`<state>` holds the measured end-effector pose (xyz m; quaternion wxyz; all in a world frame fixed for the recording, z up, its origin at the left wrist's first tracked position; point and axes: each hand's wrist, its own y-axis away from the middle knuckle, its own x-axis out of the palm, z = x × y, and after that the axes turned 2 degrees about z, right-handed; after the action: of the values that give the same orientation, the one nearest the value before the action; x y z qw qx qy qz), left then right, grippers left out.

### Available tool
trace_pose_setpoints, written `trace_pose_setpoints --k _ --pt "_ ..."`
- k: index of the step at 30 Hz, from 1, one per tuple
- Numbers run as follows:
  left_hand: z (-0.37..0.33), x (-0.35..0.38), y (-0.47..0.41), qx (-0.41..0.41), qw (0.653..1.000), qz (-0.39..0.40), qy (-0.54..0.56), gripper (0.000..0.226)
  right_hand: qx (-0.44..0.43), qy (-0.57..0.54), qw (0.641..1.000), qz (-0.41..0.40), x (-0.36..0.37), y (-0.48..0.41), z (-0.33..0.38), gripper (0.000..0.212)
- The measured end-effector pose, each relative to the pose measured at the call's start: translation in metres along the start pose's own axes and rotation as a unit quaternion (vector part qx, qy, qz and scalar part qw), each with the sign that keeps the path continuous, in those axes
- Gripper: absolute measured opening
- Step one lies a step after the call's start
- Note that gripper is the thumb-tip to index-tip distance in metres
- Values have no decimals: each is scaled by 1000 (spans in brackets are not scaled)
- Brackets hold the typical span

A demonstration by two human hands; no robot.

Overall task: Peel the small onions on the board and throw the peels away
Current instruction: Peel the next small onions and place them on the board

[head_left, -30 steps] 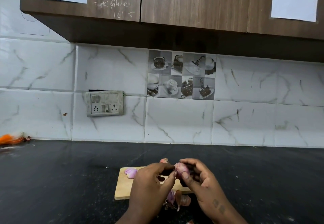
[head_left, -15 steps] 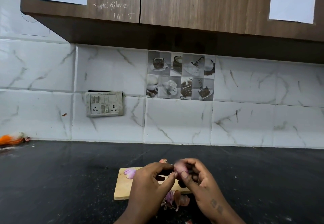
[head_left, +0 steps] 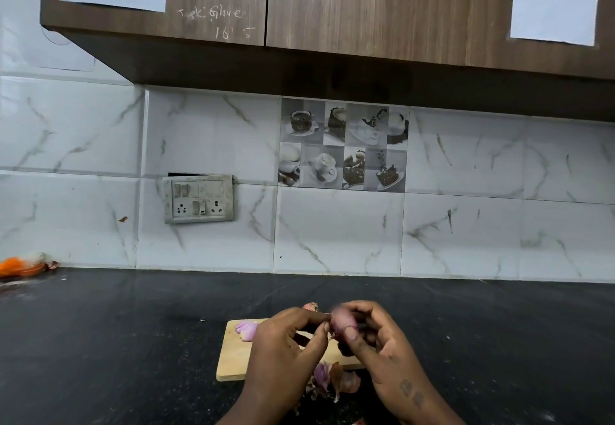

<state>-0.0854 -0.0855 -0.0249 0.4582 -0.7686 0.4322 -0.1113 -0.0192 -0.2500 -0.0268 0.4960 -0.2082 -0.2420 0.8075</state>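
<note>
Above a small wooden board (head_left: 233, 354) my right hand (head_left: 376, 341) grips a small pink onion (head_left: 342, 321). My left hand (head_left: 286, 348) pinches the onion's skin at its left side with thumb and forefinger. A peeled pale purple onion (head_left: 247, 328) lies on the board's far left corner. Another unpeeled onion (head_left: 310, 307) peeks out behind my left hand. Loose pink and brown peels (head_left: 332, 381) lie heaped on the counter just in front of the board, between my wrists.
The board sits on a black stone counter (head_left: 133, 341) backed by a white tiled wall with a socket panel (head_left: 198, 203). Wooden cupboards (head_left: 299, 18) hang overhead. An orange object (head_left: 20, 266) lies at the far left of the counter.
Both hands stay above the board working the same onion; the onion has turned a little in my right hand. The view has shifted slightly.
</note>
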Motion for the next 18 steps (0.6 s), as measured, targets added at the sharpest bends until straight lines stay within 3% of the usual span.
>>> trace_pose_setpoints --k 18 --pt "-3 0 1 34 992 2 -119 15 -13 48 999 19 -2 2 -1 33"
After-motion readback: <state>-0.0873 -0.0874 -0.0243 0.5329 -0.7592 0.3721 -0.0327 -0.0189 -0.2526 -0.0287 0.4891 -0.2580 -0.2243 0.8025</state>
